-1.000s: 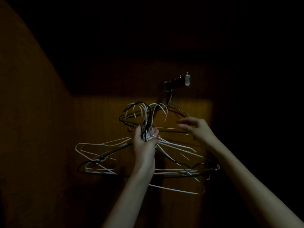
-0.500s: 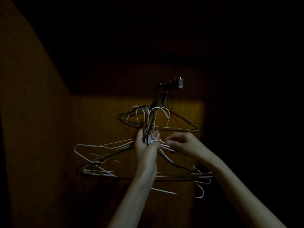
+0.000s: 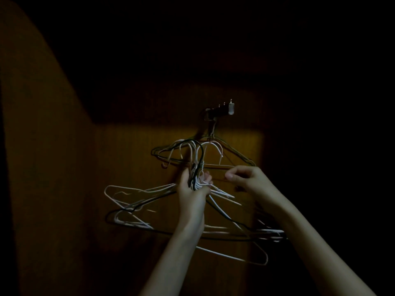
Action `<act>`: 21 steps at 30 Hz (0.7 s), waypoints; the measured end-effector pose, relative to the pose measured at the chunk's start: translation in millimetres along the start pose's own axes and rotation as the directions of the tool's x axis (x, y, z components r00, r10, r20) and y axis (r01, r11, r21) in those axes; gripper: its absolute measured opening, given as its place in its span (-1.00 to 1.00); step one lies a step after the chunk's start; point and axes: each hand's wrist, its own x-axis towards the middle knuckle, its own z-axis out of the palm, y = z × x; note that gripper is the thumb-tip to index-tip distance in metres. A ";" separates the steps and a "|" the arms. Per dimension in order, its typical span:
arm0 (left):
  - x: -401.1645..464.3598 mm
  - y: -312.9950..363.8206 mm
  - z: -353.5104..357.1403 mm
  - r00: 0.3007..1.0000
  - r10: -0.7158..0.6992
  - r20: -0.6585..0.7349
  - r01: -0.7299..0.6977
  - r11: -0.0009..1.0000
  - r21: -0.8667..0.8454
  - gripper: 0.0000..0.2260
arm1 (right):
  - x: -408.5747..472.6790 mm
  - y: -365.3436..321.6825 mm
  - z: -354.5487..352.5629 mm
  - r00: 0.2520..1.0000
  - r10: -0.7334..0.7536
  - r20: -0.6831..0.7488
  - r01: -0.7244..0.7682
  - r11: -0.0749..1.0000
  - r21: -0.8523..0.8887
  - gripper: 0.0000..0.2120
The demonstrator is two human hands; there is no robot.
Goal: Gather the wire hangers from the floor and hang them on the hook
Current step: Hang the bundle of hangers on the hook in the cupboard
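Left hand (image 3: pixel 193 193): fingers clenched round necks of bunched white and black wire hangers (image 3: pixel 149 201); count unclear, several. Right hand (image 3: pixel 249 180): fingertips pinched narrow, contents indiscernible. One dark wall-mounted metal hook (image 3: pixel 220 110) above fingers, carrying at least two dark wire hangers (image 3: pixel 235 154).

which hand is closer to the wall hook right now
Right, in the picture, though depth is hard to judge. The right hand sits below the hook, slightly to its right; the left hand, gripping the hanger bundle, is lower and left.
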 end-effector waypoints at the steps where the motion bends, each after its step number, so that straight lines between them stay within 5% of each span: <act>1: -0.1 0.0 0.9 1.000 -0.003 0.000 0.003 1.000 0.001 -0.37 | -0.8 -0.7 0.8 1.000 -0.016 0.010 0.017 1.000 -0.026 -0.86; 6: 1.0 -6.3 3.6 0.999 -0.038 0.002 0.038 0.998 0.043 -0.33 | 1.6 -7.4 17.5 0.992 -0.116 0.041 0.118 0.991 -0.060 -0.90; 10: -7.3 -5.8 9.7 0.999 -0.017 0.039 0.015 0.999 0.048 -0.44 | 3.2 -10.4 28.6 0.995 -0.097 -0.002 0.096 0.989 0.110 -0.87; 21: -23.8 -3.4 6.5 0.999 -0.035 0.024 0.033 0.996 0.078 -0.36 | -0.7 -8.3 32.9 0.998 -0.053 0.021 0.048 0.982 0.181 -0.91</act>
